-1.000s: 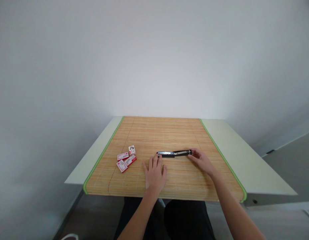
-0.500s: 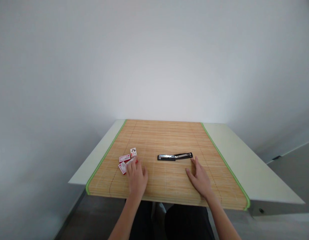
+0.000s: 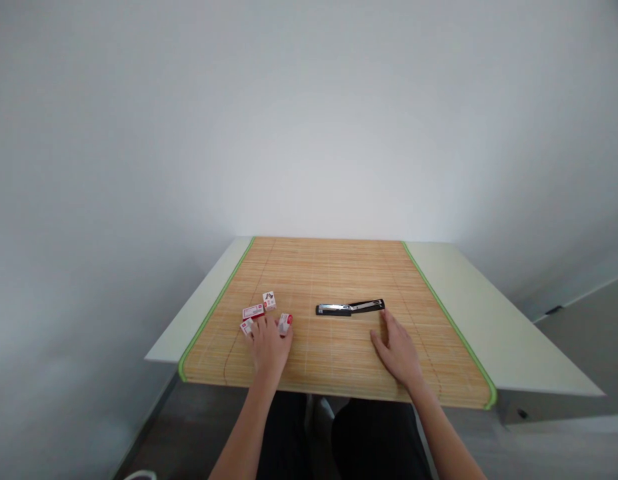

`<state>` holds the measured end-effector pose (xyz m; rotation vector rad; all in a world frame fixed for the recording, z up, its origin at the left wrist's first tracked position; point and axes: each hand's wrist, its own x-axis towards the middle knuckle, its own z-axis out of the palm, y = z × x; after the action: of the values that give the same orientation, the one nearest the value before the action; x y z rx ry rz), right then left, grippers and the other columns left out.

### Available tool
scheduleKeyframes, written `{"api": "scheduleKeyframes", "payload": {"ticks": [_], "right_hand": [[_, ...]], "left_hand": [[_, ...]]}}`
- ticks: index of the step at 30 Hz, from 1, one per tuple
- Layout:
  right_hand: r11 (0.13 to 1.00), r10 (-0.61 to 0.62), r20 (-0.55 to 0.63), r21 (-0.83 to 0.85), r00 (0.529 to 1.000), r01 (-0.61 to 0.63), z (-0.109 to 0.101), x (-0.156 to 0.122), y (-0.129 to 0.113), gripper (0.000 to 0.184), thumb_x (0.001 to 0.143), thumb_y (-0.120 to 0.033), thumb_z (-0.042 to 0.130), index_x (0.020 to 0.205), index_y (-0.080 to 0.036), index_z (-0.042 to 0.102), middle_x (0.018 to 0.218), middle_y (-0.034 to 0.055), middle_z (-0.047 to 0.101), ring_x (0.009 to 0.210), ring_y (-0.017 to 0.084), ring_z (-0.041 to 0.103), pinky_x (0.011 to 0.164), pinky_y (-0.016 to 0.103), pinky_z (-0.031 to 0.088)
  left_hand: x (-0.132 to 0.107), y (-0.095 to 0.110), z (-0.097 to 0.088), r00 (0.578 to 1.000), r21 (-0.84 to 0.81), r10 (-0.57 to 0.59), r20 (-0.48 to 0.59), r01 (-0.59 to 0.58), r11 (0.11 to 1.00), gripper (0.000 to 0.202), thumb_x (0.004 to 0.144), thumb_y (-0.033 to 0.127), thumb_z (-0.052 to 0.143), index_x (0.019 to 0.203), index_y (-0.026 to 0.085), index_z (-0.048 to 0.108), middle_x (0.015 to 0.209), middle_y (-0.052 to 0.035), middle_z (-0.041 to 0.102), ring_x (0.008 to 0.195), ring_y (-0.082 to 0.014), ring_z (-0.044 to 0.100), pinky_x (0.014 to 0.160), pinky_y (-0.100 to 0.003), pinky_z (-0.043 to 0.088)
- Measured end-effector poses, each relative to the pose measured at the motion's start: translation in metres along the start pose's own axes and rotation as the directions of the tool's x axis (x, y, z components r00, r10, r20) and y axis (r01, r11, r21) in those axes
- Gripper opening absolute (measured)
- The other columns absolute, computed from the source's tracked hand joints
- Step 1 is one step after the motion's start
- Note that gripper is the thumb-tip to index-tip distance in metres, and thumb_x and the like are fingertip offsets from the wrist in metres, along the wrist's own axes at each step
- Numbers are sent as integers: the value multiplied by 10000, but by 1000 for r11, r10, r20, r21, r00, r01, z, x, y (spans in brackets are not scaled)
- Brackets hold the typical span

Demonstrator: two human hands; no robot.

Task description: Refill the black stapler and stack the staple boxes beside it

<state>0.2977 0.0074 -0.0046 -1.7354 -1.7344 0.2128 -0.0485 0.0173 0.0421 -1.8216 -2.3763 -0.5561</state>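
Note:
My left hand is closed on a small red-and-white staple box, pinched near the thumb. Beside its fingers lie similar boxes: a flat box, a partly covered box, and a box with a dark picture a little farther back. A long black stapler lies opened out on the bamboo mat, its metal staple channel showing. My right hand rests open on the mat, thumb apart, its fingertips at the stapler's right end.
The bamboo mat with green edging covers the middle of a white table. A plain wall stands right behind the table. My legs are under the front edge.
My left hand has taken hold of one staple box, which is now turned and shifted right, away from the others. The right hand stays by the stapler. The view has tilted slightly.

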Motion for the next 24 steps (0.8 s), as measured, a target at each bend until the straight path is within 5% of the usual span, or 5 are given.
{"api": "scheduleKeyframes", "payload": {"ticks": [5,9,12,17,24], "right_hand": [[1000,0,11,-11,1000,1,0,-1,2,670,948,-461,507,1570,-254,371,1542,111,519,1443,350,458,1217,561,341],[1000,3,12,-15,1000,-3,3,-2,6,670,956,-478,497,1575,-266,356,1558,94,502,1451,337,451,1214,563,341],[1000,9,13,-17,1000,-9,4,-2,8,674,959,-490,500,1577,-266,355,1563,100,495,1445,337,457,1209,562,348],[1000,3,7,-12,1000,-3,4,-1,9,662,964,-486,506,1568,-251,372,1562,108,494,1431,325,475,1208,537,361],[1000,-16,-12,-4,1000,16,6,-1,13,642,966,-482,511,1552,-247,395,1543,105,516,1412,332,495,1198,550,376]], "left_hand": [[-9,13,-1,981,-171,22,194,12,985,481,986,624,453,921,196,662,981,-127,700,959,-295,652,814,-375,457],[-24,10,-6,879,-441,284,384,-96,892,407,1036,511,420,876,246,684,857,-56,729,801,-227,687,715,-316,462],[-24,2,-5,854,-504,444,271,-267,822,149,975,324,558,994,273,696,1051,-43,740,1008,-226,689,873,-341,506],[8,-11,11,890,-352,441,113,-379,855,637,825,128,637,1429,306,535,1556,-40,492,1427,-259,451,1171,-451,396],[41,-10,38,832,-422,532,155,-431,797,746,826,-2,466,1517,279,464,1612,-18,436,1476,-216,399,1249,-445,310]]}}
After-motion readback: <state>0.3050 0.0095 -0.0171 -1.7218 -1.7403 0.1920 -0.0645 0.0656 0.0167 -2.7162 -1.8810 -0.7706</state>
